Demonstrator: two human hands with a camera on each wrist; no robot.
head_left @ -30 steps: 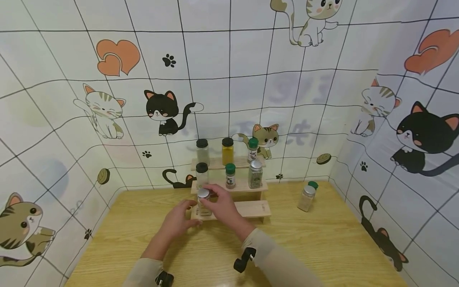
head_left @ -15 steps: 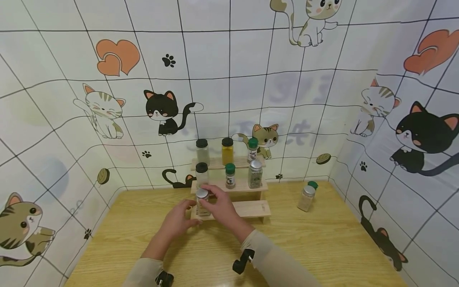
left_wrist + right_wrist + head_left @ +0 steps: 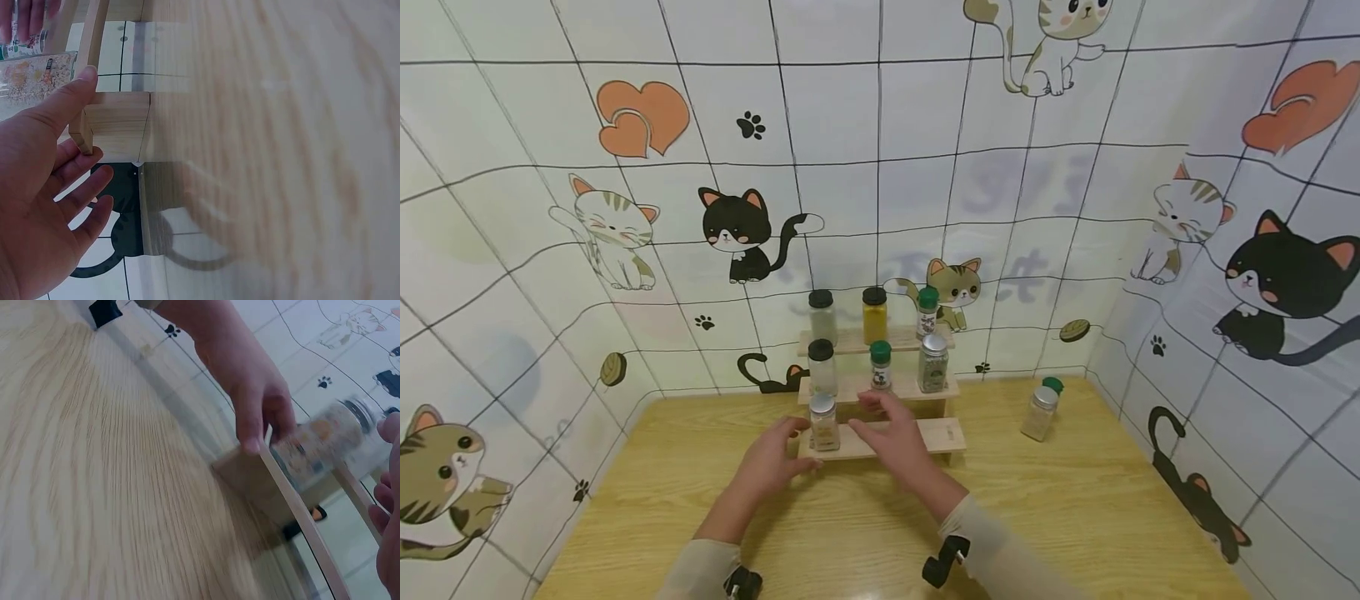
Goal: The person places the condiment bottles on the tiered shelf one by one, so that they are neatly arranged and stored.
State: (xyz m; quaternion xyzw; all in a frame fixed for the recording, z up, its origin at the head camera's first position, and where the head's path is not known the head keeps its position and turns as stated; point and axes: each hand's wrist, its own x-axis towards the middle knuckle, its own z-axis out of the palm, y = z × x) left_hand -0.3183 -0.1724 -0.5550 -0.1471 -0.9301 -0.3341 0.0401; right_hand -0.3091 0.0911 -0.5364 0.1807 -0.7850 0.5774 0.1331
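Observation:
On the left end of the lowest step of a wooden three-step spice rack (image 3: 925, 435) stands a clear spice jar (image 3: 825, 432) with a silver lid and flecked contents. My left hand (image 3: 767, 460) holds that end of the step: in the left wrist view the thumb lies on the board's front edge (image 3: 80, 132) and fingers reach behind it. To the right of the jar, apart from it, my right hand (image 3: 895, 440) hovers over the lowest step with fingers loosely spread and nothing in them. The right wrist view shows the jar (image 3: 322, 440) blurred between both hands.
Upper steps hold several jars, among them a black-lidded jar (image 3: 822, 367), a green-lidded shaker (image 3: 881, 367), a silver-lidded jar (image 3: 933, 365) and a yellow-filled jar (image 3: 875, 318). Another silver-lidded jar (image 3: 1040, 414) stands on the table at right, partly hiding a green-lidded one (image 3: 1054, 387).
My right hand has let go of the silver-lidded jar and moved right, leaving it upright on the lowest step. The jar shifted slightly left before that. My left hand stays put.

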